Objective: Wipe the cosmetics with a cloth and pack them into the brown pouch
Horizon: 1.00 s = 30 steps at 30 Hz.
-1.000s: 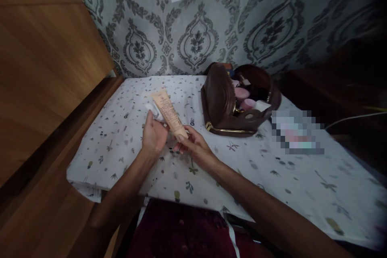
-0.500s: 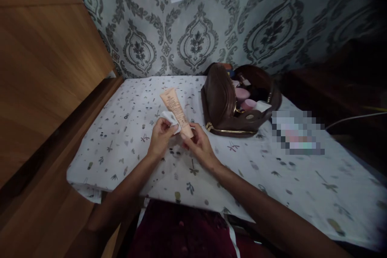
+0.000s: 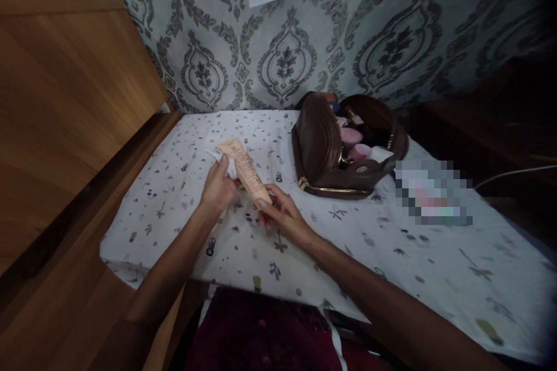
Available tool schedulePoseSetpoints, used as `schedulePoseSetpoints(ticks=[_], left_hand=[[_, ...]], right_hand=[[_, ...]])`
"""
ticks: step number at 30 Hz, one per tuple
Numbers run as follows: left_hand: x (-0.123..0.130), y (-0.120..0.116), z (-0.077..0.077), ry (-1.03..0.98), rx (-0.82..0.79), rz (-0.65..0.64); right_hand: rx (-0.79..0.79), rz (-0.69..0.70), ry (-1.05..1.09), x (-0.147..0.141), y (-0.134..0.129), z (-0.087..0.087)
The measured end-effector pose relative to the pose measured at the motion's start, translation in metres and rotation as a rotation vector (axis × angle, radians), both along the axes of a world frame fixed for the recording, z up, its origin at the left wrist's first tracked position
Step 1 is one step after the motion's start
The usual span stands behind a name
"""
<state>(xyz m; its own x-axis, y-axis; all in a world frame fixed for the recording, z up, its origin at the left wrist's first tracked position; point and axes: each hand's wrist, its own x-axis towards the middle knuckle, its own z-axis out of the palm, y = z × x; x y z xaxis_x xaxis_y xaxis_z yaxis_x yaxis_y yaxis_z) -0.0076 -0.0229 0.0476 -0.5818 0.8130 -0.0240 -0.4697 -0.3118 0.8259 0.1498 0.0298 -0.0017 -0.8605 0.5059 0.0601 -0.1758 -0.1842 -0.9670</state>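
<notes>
A peach-coloured squeeze tube (image 3: 247, 175) with small print on its side is tilted above the table, its flat end pointing up and left. My right hand (image 3: 285, 213) grips the lower, capped end between thumb and fingers. In my left hand (image 3: 217, 185) is a white wipe (image 3: 230, 167), pinched and pressed against the tube's left side near the flat end. Part of the wipe is hidden behind the thumb and the tube.
To the right stands an unzipped brown cosmetic bag (image 3: 319, 145) with pink-lidded containers (image 3: 351, 137) inside. A blurred-out flat item (image 3: 430, 194) lies beyond it. Printed white cloth (image 3: 165, 203) covers the table. A wooden cabinet (image 3: 73, 93) borders the left; patterned wall behind.
My left hand has moved left and up along the tube with the wipe. The tube has tipped further left, its flat end now lower, while my right hand keeps hold of the cap end.
</notes>
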Motion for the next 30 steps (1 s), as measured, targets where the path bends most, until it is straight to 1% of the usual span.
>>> schedulePoseSetpoints(ticks=[4,6,9,11,16,18,20,22,25,28,30], left_hand=[[0.024,-0.006,-0.010,-0.055,-0.075,-0.208],[0.031,-0.008,-0.014,-0.058,-0.088,-0.276],[0.030,-0.008,-0.013,-0.056,-0.077,-0.283],[0.023,-0.005,-0.008,-0.089,-0.058,-0.239],[-0.005,0.006,0.013,-0.235,0.031,-0.054],[-0.012,0.009,0.017,-0.286,0.025,0.009],[-0.011,0.010,0.017,-0.310,0.003,0.023],[-0.003,0.009,0.012,-0.295,-0.020,-0.021],[0.016,0.006,-0.001,-0.206,-0.054,-0.166],[0.033,0.002,-0.018,-0.085,-0.084,-0.317],[0.041,-0.001,-0.028,-0.019,-0.098,-0.358]], right_hand=[[-0.246,0.010,0.083,0.000,0.003,0.004],[-0.388,0.056,0.098,0.001,0.006,0.007],[-0.546,0.199,0.090,0.003,0.012,0.011],[-0.582,0.264,0.082,0.005,0.014,0.012],[-0.544,0.315,0.057,0.007,0.014,0.012],[-0.541,0.317,0.053,0.007,0.013,0.012],[-0.547,0.307,0.052,0.006,0.013,0.012],[-0.552,0.273,0.067,0.004,0.012,0.011],[-0.496,0.156,0.091,0.001,0.011,0.009],[-0.324,-0.006,0.067,-0.002,0.010,0.003],[-0.164,-0.112,0.034,-0.003,0.011,-0.002]])
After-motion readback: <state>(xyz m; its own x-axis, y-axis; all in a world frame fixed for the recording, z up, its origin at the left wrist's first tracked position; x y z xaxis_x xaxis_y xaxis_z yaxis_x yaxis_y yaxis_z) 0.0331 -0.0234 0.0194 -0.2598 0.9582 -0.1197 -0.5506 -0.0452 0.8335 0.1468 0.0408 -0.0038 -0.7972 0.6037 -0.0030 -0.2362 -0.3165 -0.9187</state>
